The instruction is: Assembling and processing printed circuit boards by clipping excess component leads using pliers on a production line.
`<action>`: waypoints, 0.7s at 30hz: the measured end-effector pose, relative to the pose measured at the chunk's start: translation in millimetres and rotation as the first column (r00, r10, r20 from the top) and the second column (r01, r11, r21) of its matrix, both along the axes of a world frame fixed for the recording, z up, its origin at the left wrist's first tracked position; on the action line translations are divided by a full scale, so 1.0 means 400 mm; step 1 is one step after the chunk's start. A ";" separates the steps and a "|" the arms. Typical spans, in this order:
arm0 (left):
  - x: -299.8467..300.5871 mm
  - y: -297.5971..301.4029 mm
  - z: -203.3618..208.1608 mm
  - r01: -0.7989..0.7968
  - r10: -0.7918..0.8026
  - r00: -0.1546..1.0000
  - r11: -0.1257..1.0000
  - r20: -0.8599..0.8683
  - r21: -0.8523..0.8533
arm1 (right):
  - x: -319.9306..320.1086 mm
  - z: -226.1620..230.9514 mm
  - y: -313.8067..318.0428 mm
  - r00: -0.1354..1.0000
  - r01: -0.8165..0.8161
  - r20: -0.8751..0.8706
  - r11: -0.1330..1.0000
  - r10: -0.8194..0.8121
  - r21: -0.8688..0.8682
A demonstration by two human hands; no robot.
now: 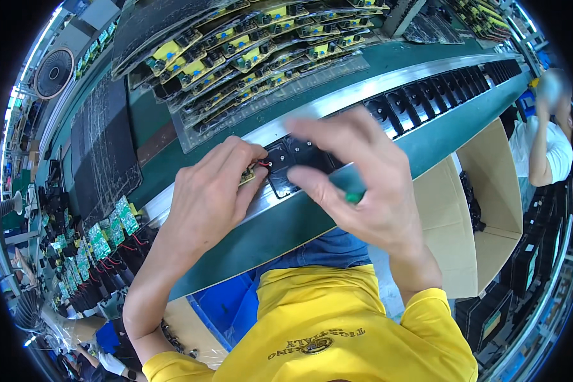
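Here's the head view: the left hand [213,181] has thumb and fingers clamped on a small board [247,176], tight beside a black case [279,167], likely because those red wires [265,164] are short. The right hand [370,181], blurred, spreads thumb and fingers apart over the case; something green [353,197] shows by its palm. The case lies on a metal rail [363,87] along the green surface [239,245], lined up with more cases [420,105], presumably for easy reach.
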State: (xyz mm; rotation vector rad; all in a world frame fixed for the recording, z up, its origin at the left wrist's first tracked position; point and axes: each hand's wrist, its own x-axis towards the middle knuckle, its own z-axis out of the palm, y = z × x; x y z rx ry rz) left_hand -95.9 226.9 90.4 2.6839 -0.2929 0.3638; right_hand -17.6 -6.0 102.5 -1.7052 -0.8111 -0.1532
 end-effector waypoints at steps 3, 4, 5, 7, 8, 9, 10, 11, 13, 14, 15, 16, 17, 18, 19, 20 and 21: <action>0.005 -0.013 -0.009 -0.016 0.013 0.998 0.999 -0.055 -0.046 | -0.020 -0.065 -0.042 0.947 0.187 0.318 0.872 -0.039 -0.452; 0.009 -0.019 -0.010 -0.032 0.031 0.998 0.999 -0.050 -0.035 | -0.025 -0.079 -0.042 0.937 0.213 0.347 0.853 -0.040 -0.476; 0.013 -0.027 -0.012 -0.049 0.048 0.998 0.999 -0.046 -0.024 | -0.030 -0.092 -0.040 0.926 0.239 0.376 0.833 -0.041 -0.499; 0.020 -0.038 -0.015 -0.083 0.083 0.996 0.997 -0.037 0.000 | -0.039 -0.109 -0.038 0.902 0.290 0.430 0.790 -0.038 -0.540; 0.024 -0.039 -0.015 -0.080 0.081 0.996 0.997 -0.043 0.004 | -0.040 -0.110 -0.037 0.905 0.289 0.424 0.791 -0.041 -0.539; 0.027 -0.040 -0.016 -0.080 0.081 0.996 0.997 -0.033 0.013 | -0.041 -0.110 -0.036 0.906 0.290 0.420 0.790 -0.045 -0.541; 0.030 -0.040 -0.017 -0.080 0.081 0.996 0.997 -0.022 0.022 | -0.041 -0.108 -0.035 0.908 0.291 0.417 0.788 -0.048 -0.543; 0.033 -0.041 -0.017 -0.080 0.081 0.997 0.996 -0.011 0.030 | -0.042 -0.107 -0.034 0.909 0.292 0.414 0.785 -0.051 -0.546; 0.037 -0.043 -0.018 -0.081 0.081 0.997 0.996 -0.003 0.039 | -0.042 -0.110 -0.035 0.911 0.292 0.408 0.783 -0.054 -0.549; 0.039 -0.046 -0.017 -0.079 0.078 0.997 0.995 0.017 0.064 | -0.041 -0.112 -0.036 0.912 0.290 0.407 0.785 -0.053 -0.547; 0.042 -0.049 -0.015 -0.078 0.075 0.997 0.993 0.037 0.090 | -0.040 -0.114 -0.037 0.912 0.287 0.406 0.787 -0.051 -0.546; 0.043 -0.052 -0.014 -0.077 0.071 0.996 0.990 0.058 0.115 | -0.040 -0.115 -0.037 0.912 0.285 0.406 0.788 -0.049 -0.545; 0.045 -0.054 -0.013 -0.077 0.067 0.995 0.987 0.078 0.141 | -0.039 -0.116 -0.038 0.913 0.283 0.406 0.790 -0.047 -0.544; 0.045 -0.056 -0.014 -0.078 0.067 0.995 0.987 0.077 0.141 | -0.039 -0.118 -0.038 0.913 0.282 0.405 0.790 -0.047 -0.544; 0.046 -0.058 -0.014 -0.082 0.071 0.994 0.984 0.079 0.156 | -0.040 -0.119 -0.038 0.914 0.279 0.403 0.793 -0.046 -0.542; 0.047 -0.059 -0.015 -0.087 0.074 0.994 0.981 0.081 0.172 | -0.040 -0.120 -0.038 0.915 0.277 0.401 0.795 -0.046 -0.540; 0.048 -0.061 -0.016 -0.091 0.077 0.994 0.978 0.083 0.188 | -0.040 -0.121 -0.038 0.916 0.275 0.399 0.797 -0.046 -0.538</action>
